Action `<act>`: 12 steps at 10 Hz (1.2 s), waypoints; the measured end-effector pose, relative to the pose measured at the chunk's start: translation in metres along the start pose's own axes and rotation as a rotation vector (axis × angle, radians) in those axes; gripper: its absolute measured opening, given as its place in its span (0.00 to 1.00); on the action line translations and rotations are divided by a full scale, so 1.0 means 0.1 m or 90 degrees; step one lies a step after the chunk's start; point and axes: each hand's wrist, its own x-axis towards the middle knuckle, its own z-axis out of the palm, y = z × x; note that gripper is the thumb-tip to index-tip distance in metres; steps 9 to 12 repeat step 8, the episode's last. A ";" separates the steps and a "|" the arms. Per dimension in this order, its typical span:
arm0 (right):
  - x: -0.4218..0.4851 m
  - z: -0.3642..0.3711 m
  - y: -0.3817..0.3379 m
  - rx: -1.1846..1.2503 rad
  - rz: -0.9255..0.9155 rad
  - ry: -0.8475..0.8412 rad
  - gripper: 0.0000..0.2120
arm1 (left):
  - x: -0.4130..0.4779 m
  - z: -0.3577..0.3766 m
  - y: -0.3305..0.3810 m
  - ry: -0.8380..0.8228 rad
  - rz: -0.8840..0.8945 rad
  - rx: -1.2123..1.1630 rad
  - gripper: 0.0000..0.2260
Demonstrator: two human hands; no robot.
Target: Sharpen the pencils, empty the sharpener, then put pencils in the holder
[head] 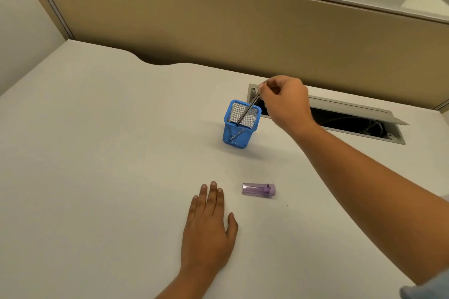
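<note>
A blue mesh pencil holder (pixel 237 137) stands upright in the middle of the white desk (pixel 109 153). My right hand (pixel 285 102) hovers above and to the right of it, fingertips pinched on the top end of a dark pencil (pixel 247 110). The pencil slants down into the holder, its lower part inside the mesh. A second pencil seems to lie inside the holder, seen through the mesh. A purple translucent sharpener (pixel 258 189) lies on its side nearer to me. My left hand (pixel 209 223) rests flat on the desk just left of the sharpener, holding nothing.
An open cable tray (pixel 340 120) with a raised grey lid is cut into the desk behind and right of the holder. A tan partition wall (pixel 243 31) closes off the far edge of the desk. A numbered sign hangs at the upper left.
</note>
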 end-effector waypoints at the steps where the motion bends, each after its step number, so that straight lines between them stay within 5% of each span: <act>1: 0.02 0.02 0.03 -0.046 -0.016 -0.004 0.09 | 0.00 0.01 -0.01 -0.005 0.000 0.003 0.28; 5: 0.01 0.26 0.16 -0.240 0.006 -0.201 0.09 | 0.00 -0.01 0.01 -0.020 0.003 0.016 0.28; 12: -0.01 0.35 0.22 -0.104 0.041 -0.137 0.13 | 0.00 0.01 0.01 0.007 -0.005 0.004 0.27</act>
